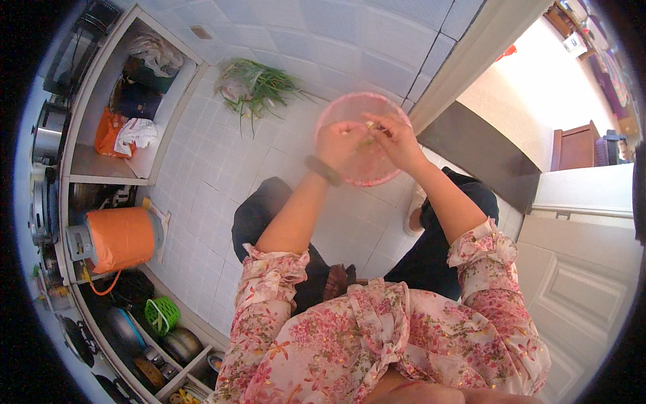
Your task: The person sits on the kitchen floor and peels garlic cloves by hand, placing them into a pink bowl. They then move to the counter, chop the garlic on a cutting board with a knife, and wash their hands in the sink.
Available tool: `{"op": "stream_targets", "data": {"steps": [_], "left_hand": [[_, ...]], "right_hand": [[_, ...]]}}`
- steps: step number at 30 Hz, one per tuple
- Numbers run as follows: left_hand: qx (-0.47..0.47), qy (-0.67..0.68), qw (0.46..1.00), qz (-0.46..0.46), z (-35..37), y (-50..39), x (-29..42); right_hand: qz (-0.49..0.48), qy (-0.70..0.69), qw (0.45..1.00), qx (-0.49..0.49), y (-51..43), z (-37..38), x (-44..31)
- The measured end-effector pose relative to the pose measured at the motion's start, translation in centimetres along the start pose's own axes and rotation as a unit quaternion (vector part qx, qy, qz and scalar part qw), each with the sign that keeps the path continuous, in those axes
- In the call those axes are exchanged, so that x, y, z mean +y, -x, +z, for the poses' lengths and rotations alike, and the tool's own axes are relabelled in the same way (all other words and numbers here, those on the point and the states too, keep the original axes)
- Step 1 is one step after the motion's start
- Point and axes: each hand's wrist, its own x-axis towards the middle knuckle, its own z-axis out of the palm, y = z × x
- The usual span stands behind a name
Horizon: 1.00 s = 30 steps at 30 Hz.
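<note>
A pink plastic basin (376, 177) stands on the tiled floor in front of me, between my feet and the wall. Above it I hold both hands close together. My left hand (341, 141), with a dark bangle at its wrist, has its fingers bent inward around something too small to tell. In the fingertips of my right hand (393, 134) is a small pale piece, perhaps of a vegetable. Something greenish shows just below the fingers. What lies in the basin is blurred and partly hidden by my hands. A bunch of green onions (262, 86) lies on the floor beyond, to the left.
Open cabinet shelves line the left side, with an orange gas cylinder (123, 240), a green plastic basket (162, 314), pans and bags. A tiled wall (323, 40) rises beyond the basin. On the right are a doorway with a dark threshold (479, 146) and a white panelled door (575, 293).
</note>
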Motion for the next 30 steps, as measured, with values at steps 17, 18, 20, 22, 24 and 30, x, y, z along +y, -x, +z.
{"op": "stream_targets", "data": {"steps": [17, 18, 20, 22, 24, 30], "left_hand": [[-0.009, 0.04, 0.999, -0.022, -0.7, -0.5, -0.1], [0.006, 0.023, 1.0, -0.008, -0.7, -0.5, 0.0], [0.029, -0.022, 0.999, 0.023, -0.7, -0.4, 0.3], [0.045, -0.084, 0.993, 0.066, -0.6, -0.4, 0.4], [0.039, -0.092, 0.991, 0.092, -0.5, -0.3, 0.5], [0.028, -0.12, 0.991, 0.057, -0.6, -0.2, 0.4]], "right_hand": [[0.158, -0.276, 0.947, -0.046, -0.4, -0.2, 0.1], [0.172, -0.272, 0.946, -0.042, -0.4, -0.2, 0.1], [0.179, -0.28, 0.942, -0.047, -0.5, -0.3, 0.2], [0.165, -0.257, 0.951, -0.04, -0.5, -0.2, 0.2], [0.147, -0.214, 0.965, -0.03, -0.4, 0.0, 0.2], [0.104, -0.08, 0.991, 0.012, -0.2, 0.1, -0.1]]}}
